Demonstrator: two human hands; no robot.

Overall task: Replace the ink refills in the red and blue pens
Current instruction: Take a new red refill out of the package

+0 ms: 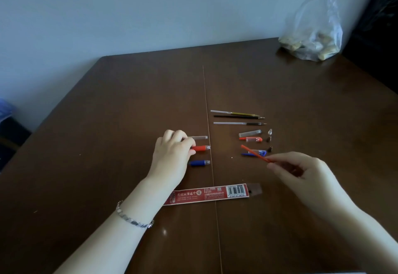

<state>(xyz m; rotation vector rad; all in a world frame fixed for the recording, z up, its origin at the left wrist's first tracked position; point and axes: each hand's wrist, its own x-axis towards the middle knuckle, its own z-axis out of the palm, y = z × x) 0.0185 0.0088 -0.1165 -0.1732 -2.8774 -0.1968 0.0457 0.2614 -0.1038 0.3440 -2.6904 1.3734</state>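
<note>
My left hand (172, 153) rests on the table with its fingers closing around the red pen barrel (201, 148). Beside it lie a clear barrel (199, 137) above and a blue pen barrel (199, 163) below. My right hand (301, 172) pinches a thin red ink refill (255, 153) by one end and holds it slanted just above the blue cap (254, 152). A red cap (251, 139), a clear cap (249, 133) and small pen tips (269, 138) lie near it. Three used refills (239, 117) lie in a row further back.
A red refill packet (206, 195) lies flat near me between my arms. A clear plastic bag (312, 37) with pale lumps stands at the table's far right corner by the wall. A seam (207, 123) runs down the brown table.
</note>
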